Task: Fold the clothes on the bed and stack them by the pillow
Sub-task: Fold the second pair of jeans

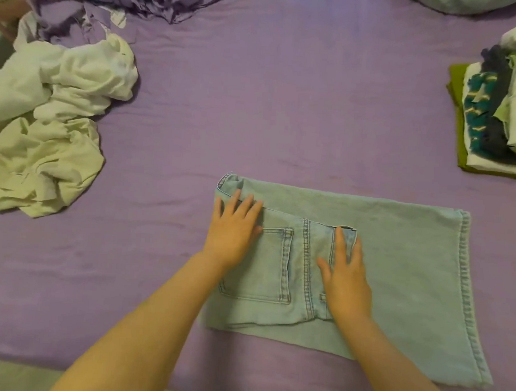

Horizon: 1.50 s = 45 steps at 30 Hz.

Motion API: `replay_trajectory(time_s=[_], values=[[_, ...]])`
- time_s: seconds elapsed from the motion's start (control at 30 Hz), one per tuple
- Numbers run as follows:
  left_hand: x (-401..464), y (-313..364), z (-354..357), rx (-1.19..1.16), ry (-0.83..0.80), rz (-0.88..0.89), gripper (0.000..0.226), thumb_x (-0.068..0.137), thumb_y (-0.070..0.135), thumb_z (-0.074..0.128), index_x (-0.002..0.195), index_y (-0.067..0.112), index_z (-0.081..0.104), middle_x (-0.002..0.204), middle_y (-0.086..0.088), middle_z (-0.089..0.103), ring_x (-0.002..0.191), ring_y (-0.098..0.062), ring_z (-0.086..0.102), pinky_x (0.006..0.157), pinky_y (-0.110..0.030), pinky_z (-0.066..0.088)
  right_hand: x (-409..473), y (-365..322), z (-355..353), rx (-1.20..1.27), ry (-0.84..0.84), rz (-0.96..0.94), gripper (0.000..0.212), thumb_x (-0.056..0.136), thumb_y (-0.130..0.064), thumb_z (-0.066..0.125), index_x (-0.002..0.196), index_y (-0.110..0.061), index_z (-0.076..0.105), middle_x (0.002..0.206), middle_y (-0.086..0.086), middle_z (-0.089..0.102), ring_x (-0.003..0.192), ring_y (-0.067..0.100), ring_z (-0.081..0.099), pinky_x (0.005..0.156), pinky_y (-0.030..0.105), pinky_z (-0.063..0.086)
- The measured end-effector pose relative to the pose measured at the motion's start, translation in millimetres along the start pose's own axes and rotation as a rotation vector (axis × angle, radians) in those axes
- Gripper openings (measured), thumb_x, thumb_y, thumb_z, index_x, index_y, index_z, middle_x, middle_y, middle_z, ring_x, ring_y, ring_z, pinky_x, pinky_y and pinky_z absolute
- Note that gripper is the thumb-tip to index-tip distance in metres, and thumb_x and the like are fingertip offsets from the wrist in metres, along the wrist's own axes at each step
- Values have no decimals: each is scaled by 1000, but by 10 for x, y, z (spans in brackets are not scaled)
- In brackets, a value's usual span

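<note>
On the bed [285, 113], pressed jeans [396, 262] flat with left hand [234, 233] and right hand [346, 277], fingers straight; crumpled white clothes [51, 118] far left, folded stack [500, 118] far right.

Two bare forearms, unsleeved to the lower frame edge, each ending in a grip: the left hand [232, 230] and the right hand [346, 277], with no rings, watch, bracelets or gloves visible, nails short.

No readable text, label, brand, number or sign shows on anything here.
</note>
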<state>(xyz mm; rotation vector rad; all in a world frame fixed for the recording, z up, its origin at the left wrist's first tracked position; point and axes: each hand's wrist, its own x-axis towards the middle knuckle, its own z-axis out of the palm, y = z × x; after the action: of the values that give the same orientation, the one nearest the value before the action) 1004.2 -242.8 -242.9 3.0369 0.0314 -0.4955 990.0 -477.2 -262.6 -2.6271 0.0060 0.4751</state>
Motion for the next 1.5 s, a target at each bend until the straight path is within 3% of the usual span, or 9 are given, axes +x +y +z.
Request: replay_trajectory(time_s=[0.17, 0.33, 0.47, 0.57, 0.7, 0.93, 1.13, 1.33, 1.5], values=[[485, -180, -158, 171, -122, 118, 48, 94, 57, 38, 120, 22, 58, 117, -1, 63, 128, -26, 39, 113, -45, 14, -15, 29, 85, 15, 47, -11, 68, 97, -42, 43, 150, -34, 1, 160, 9, 0, 141, 30, 27, 89, 41, 50], [590, -445, -278, 320, -117, 269, 53, 93, 63, 32, 102, 20, 62, 104, 5, 66, 116, -21, 41, 96, -36, 23, -29, -115, 157, 73, 34, -42, 69, 96, -42, 45, 150, -32, 4, 159, 12, 4, 138, 29, 34, 87, 37, 50], [521, -767, -285, 394, -205, 211, 45, 97, 53, 36, 118, 21, 58, 121, -3, 55, 124, -27, 35, 111, -49, 16, -18, -369, 285, 81, 11, -84, 67, 96, -41, 46, 151, -34, 9, 158, 11, 7, 134, 28, 40, 84, 36, 51], [251, -623, -72, 148, -33, 116, 44, 97, 40, 47, 137, 22, 44, 147, -13, 33, 144, -34, 13, 115, -60, 1, -25, -386, 298, 45, 18, -60, 65, 96, -37, 48, 151, -31, 13, 158, 13, 11, 131, 30, 44, 82, 38, 52], [-163, -210, 183, -102, 55, -145, 79, 91, 51, 51, 153, 27, 8, 160, -12, -7, 147, -34, -8, 114, -60, 1, -83, -360, 293, -26, 12, -58, 63, 98, -28, 49, 151, -27, 16, 157, 16, 14, 129, 34, 44, 82, 42, 52], [-434, -64, 375, -352, 9, -434, 92, 86, 65, 47, 152, 30, -7, 159, -17, -12, 147, -34, -5, 116, -54, 15, -108, -414, 363, -359, 181, -278, 59, 91, -36, 56, 144, -15, 40, 153, 23, 23, 142, 39, 17, 111, 60, 18], [-452, -247, 349, -494, 77, -568, 104, 77, 61, 66, 153, 25, 4, 152, -13, 25, 130, -35, 35, 97, -48, 40, -105, -312, 539, -400, -35, -259, 66, 93, -59, 18, 150, -27, 21, 159, 10, 6, 146, 34, 4, 111, 64, 15], [-547, -537, 121, -1393, -7, -751, 29, 90, 29, 64, 111, 9, 61, 109, -8, 69, 99, -26, 66, 82, -34, 53, -80, -366, 439, -431, -165, -197, 74, 82, -71, -8, 148, -37, -16, 146, 0, -42, 136, 25, -38, 112, 60, -10], [-676, -292, -372, -1618, -24, -589, 23, 88, 24, 67, 109, 14, 65, 99, -6, 74, 85, -19, 72, 64, -28, 57, -370, -879, -71, -80, -80, -237, 76, 82, -78, 4, 145, -39, -13, 151, -8, -29, 140, 15, -32, 117, 44, -12]])
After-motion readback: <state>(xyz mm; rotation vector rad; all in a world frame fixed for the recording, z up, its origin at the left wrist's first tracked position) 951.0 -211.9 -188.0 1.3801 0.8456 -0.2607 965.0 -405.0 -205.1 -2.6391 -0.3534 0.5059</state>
